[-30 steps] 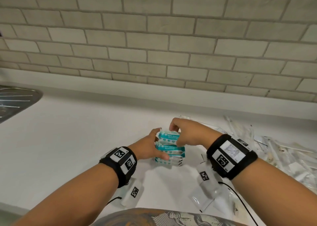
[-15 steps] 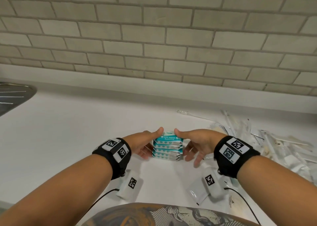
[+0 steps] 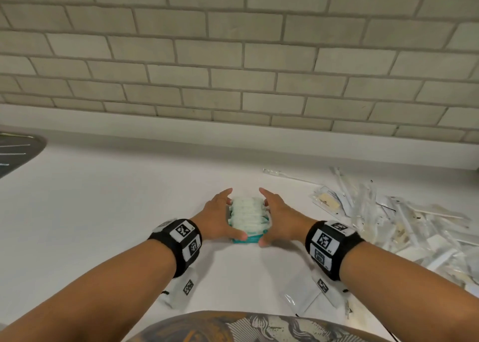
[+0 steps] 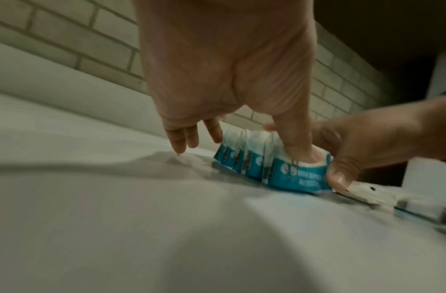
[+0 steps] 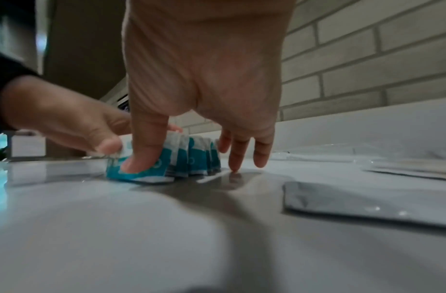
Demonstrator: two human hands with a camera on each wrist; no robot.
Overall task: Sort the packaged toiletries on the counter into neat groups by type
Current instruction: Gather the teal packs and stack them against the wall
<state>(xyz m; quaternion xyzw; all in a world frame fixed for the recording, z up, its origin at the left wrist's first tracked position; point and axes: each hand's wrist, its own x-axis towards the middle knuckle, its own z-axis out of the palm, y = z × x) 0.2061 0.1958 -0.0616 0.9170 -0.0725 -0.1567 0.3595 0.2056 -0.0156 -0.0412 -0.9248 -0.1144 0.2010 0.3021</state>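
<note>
Several teal-and-white wipe packets (image 3: 247, 217) stand on edge in a tight row on the white counter (image 3: 116, 212), running away from me. My left hand (image 3: 220, 217) lies along the row's left side with straight fingers, and its thumb (image 4: 302, 150) presses the nearest packet (image 4: 299, 174). My right hand (image 3: 280, 217) mirrors it on the right side. Its thumb (image 5: 144, 158) lies on the same front packet (image 5: 161, 166), and its fingertips (image 5: 238, 160) touch the counter beside the row.
A loose pile of clear-wrapped toiletries (image 3: 401, 225) spreads over the counter's right side. A wrapped toothbrush (image 3: 282, 175) lies behind it. White sachets sit near the front edge, one (image 3: 300, 295) under my right wrist, one (image 3: 178, 292) under my left. A metal drainer (image 3: 18, 149) is far left.
The stack of wipe packets, held flat between my hands before, now stands on edge as a row on the counter. Both hands have dropped lower to flank it.
</note>
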